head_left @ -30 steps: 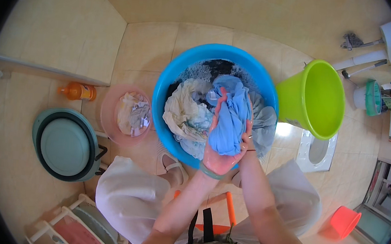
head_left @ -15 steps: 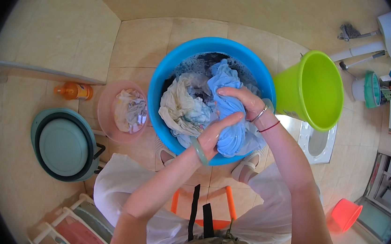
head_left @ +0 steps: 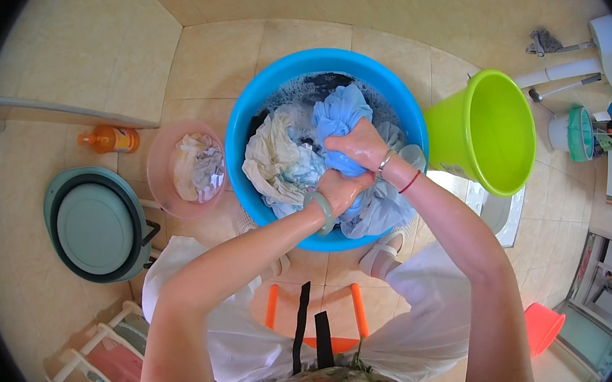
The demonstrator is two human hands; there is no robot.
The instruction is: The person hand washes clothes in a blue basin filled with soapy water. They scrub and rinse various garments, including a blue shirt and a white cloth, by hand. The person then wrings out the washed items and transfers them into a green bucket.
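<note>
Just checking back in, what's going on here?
A person's left hand and right hand grip a bunched light-blue cloth over a blue tub. Cream fabric lies in the tub, and sudsy water shows toward its far side. A green bucket stands right of the tub, a pink basin left.

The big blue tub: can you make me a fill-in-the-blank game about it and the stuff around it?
1. The left hand and right hand grip a crumpled light ____ cloth.
2. The tall lime-green plastic bucket is to the ____ of the round blue plastic tub.
3. The plastic bottle near the small round pink basin is ____.
4. The smooth pale green bangle circles the ____ wrist.

Missing words: blue; right; orange; left.
</note>
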